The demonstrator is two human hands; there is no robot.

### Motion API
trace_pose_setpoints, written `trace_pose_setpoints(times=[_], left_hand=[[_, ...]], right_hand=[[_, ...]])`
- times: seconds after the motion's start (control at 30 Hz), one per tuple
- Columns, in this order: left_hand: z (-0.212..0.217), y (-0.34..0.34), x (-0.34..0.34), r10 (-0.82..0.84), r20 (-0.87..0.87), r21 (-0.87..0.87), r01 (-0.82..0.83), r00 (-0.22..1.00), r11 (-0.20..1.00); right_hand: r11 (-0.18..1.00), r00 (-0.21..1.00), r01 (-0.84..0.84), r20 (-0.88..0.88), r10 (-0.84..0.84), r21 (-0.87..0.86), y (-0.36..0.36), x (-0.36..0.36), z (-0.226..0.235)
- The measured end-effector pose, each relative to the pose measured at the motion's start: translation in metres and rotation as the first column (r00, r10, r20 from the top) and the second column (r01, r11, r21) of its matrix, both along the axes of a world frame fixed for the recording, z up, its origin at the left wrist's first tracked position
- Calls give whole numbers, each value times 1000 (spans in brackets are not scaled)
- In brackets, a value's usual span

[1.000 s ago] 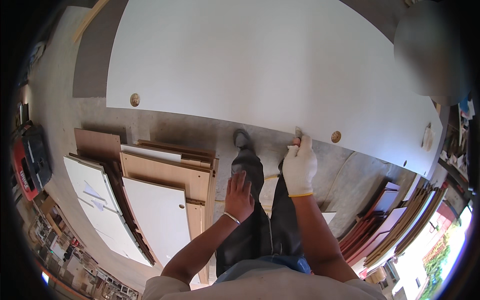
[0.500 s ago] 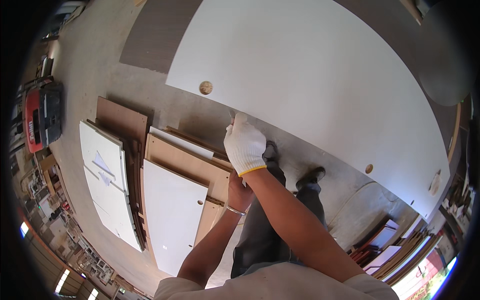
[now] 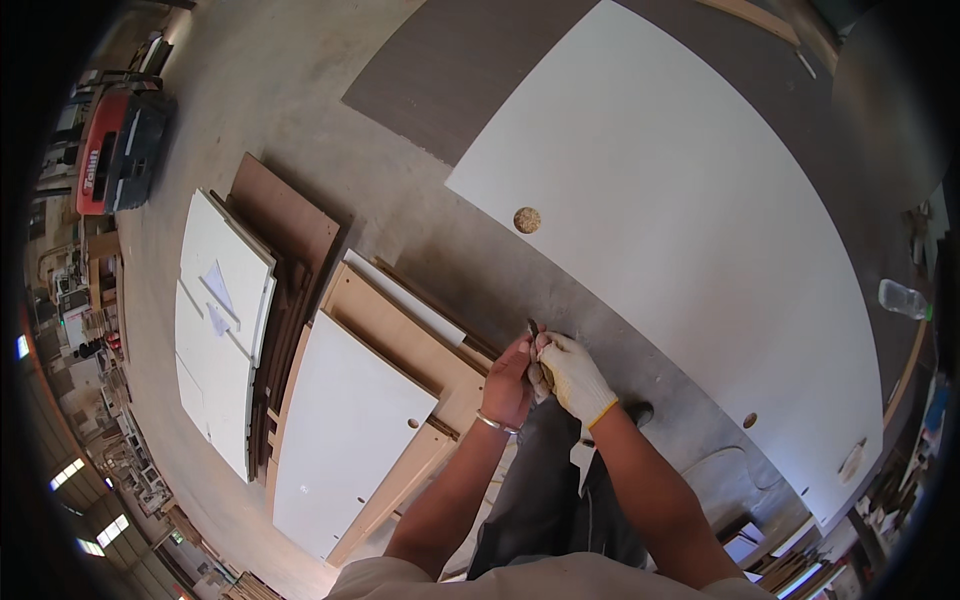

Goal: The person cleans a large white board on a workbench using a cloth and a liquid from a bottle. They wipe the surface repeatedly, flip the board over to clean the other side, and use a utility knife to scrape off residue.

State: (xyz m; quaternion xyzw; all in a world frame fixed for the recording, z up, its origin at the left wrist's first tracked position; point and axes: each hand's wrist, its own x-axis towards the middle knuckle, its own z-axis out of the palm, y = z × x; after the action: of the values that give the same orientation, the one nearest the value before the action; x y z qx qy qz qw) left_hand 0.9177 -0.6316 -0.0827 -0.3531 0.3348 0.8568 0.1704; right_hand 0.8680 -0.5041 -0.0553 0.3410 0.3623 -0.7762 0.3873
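Observation:
My left hand [image 3: 507, 385] is bare, with a metal bangle at the wrist. My right hand [image 3: 577, 380] wears a white knit glove with a yellow cuff. Both meet in front of my legs, fingers closed around a small dark object [image 3: 533, 327], whose narrow tip sticks up past the fingertips. Its kind is too small to make out. Pale, crumpled material [image 3: 540, 381] shows beneath the fingers. Beyond my hands lies a large white panel [image 3: 690, 200] with a round hole [image 3: 527, 221] near its left corner; neither hand touches it.
A dark brown board [image 3: 440, 70] lies under the white panel. Stacks of white-faced panels [image 3: 350, 430] and broken white boards [image 3: 225, 320] stand on my left. Farther off sits a red and black machine [image 3: 115, 150]. A plastic bottle [image 3: 903, 299] rests at the far right.
My gloved right hand has come down and back from near the panel's edge to my left hand. The left hand, partly hidden before, now shows beside it. The view has shifted.

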Motion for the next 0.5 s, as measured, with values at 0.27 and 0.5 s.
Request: trace_pose_setpoints(times=[0.27, 0.5], left_hand=[[26, -6, -58, 35, -264, 186, 15, 964, 982], [85, -87, -227, -189, -470, -587, -145, 862, 797]], right_hand=[[811, 783, -386, -307, 540, 440, 19, -49, 18], [-13, 468, 549, -294, 833, 835, 130, -202, 46]])
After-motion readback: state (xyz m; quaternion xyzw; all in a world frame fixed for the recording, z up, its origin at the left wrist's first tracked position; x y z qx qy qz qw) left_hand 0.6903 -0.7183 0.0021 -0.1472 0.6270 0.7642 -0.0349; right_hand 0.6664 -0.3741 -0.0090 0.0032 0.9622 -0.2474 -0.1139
